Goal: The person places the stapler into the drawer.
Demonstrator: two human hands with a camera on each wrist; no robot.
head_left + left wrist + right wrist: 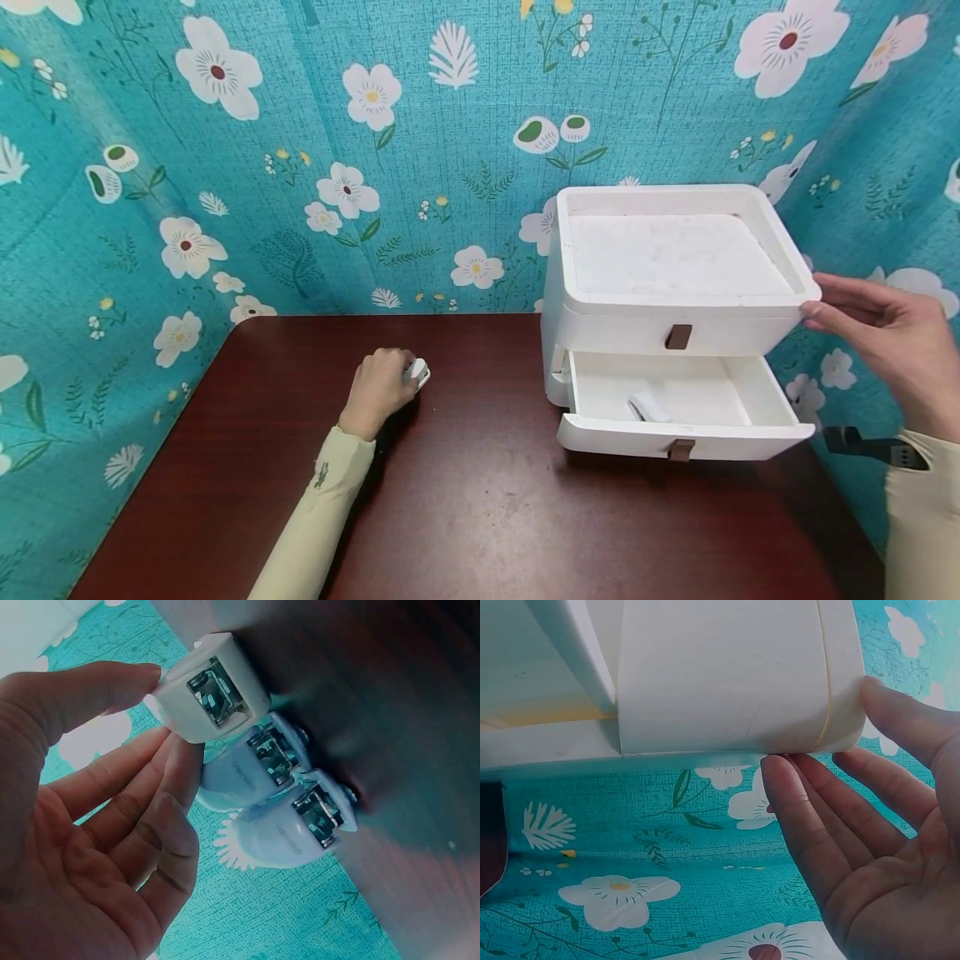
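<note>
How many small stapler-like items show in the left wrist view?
3: a white item pinched by the left hand, a bluish item next to it, and a second bluish item at the row's other end. The hand might hide others.

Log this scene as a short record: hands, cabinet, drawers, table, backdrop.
Left hand: left hand pinches a white device between thumb and fingers
Beside it: two bluish devices
Right hand: right hand touches the cabinet at its upper right corner with thumb and fingertips
Upper drawer: upper drawer closed
Lower drawer: lower drawer pulled open, one white thing inside
Table: dark reddish-brown table
Backdrop: teal floral cloth
</note>
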